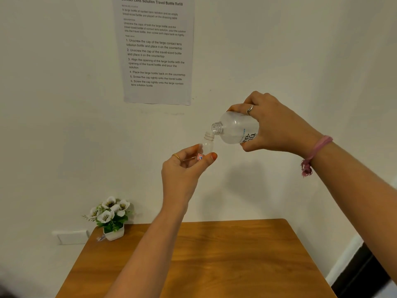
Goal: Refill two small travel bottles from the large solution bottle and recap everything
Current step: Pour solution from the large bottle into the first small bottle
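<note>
Currently, right hand [272, 123] grips the uncapped large clear plastic solution bottle [236, 127], tilted just above the small transparent travel bottle [207, 144] pinched in left hand [182, 168]; pouring underway, recapping remains.

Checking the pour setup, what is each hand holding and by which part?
Left hand grips the small travel bottle by its lower body. Right hand holds the large solution bottle, tilted, around its base end.

Large bottle [235, 127] base was buried in right hand [272, 127], label half covered. Travel bottle [208, 145] lower body sat behind left hand [182, 168] fingers. Couldn't see any liquid stream. Table [214, 265] front was cropped by frame edge.
</note>
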A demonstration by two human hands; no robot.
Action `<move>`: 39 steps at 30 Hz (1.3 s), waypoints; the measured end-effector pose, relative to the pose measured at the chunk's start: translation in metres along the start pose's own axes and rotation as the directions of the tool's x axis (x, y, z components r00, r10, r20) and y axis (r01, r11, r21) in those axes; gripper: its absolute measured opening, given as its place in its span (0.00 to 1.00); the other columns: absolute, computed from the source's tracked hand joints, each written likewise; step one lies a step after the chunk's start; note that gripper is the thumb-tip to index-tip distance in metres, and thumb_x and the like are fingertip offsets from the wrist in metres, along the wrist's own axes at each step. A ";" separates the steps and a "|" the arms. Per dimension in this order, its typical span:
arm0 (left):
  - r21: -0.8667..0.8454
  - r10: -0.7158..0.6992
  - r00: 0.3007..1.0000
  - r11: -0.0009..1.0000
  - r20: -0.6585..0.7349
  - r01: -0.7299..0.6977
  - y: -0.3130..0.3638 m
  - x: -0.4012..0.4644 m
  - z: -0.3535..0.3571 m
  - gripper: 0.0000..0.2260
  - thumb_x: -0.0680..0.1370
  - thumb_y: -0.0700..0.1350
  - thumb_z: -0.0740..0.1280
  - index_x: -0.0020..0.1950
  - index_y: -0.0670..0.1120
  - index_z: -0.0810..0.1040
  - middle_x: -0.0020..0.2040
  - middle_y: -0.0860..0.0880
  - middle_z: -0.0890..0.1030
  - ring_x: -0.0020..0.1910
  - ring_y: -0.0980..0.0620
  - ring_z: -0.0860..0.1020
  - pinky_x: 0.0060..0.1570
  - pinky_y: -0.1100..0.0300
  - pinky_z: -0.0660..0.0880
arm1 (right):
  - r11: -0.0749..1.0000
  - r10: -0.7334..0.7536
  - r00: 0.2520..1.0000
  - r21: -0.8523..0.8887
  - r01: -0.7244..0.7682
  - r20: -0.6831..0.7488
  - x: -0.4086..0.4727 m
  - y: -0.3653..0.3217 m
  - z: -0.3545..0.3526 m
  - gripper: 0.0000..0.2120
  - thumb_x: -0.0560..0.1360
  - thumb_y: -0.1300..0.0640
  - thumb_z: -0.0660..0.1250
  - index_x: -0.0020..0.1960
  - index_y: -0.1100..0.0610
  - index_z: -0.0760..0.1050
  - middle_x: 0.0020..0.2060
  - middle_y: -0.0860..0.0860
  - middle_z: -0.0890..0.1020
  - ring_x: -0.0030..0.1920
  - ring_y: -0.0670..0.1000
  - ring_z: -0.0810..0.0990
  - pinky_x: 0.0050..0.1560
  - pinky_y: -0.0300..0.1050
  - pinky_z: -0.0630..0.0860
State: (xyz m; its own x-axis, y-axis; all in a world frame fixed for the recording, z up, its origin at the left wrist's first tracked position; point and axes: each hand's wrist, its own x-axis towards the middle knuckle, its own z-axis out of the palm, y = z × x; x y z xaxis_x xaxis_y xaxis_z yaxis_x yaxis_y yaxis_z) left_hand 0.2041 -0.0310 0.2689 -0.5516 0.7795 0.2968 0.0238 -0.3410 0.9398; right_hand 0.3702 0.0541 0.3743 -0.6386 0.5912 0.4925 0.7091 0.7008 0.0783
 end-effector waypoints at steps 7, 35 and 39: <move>-0.016 -0.011 1.000 1.000 -0.003 0.011 -0.001 0.001 -0.001 0.18 0.67 0.44 0.78 0.55 0.45 0.83 0.43 0.54 0.85 0.40 0.61 0.83 0.44 0.67 0.79 | 1.000 -0.013 1.000 -0.019 0.013 0.000 0.001 -0.001 -0.001 0.36 0.62 0.50 0.75 0.69 0.45 0.68 0.55 0.49 0.71 0.54 0.52 0.69 0.49 0.53 0.77; -0.043 -0.021 1.000 0.999 -0.011 0.021 -0.003 0.000 0.002 0.17 0.67 0.43 0.79 0.54 0.44 0.83 0.43 0.53 0.85 0.41 0.60 0.83 0.44 0.68 0.79 | 0.993 -0.041 0.998 -0.109 0.045 0.037 0.004 -0.001 -0.008 0.37 0.64 0.50 0.75 0.70 0.45 0.66 0.57 0.49 0.70 0.56 0.52 0.68 0.46 0.45 0.71; -0.046 -0.025 1.000 0.999 -0.009 0.025 -0.003 -0.001 0.003 0.17 0.67 0.43 0.79 0.54 0.45 0.83 0.44 0.53 0.85 0.41 0.60 0.83 0.43 0.68 0.79 | 0.992 -0.038 0.998 -0.122 0.044 0.044 0.004 -0.001 -0.009 0.37 0.64 0.50 0.74 0.70 0.45 0.66 0.58 0.49 0.70 0.56 0.52 0.68 0.46 0.45 0.70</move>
State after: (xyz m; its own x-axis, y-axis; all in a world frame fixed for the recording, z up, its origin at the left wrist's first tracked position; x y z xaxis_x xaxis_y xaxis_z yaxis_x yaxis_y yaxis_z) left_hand 0.2067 -0.0295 0.2664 -0.5592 0.7832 0.2717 -0.0278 -0.3453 0.9381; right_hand 0.3698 0.0521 0.3834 -0.6779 0.5807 0.4508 0.7118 0.6719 0.2048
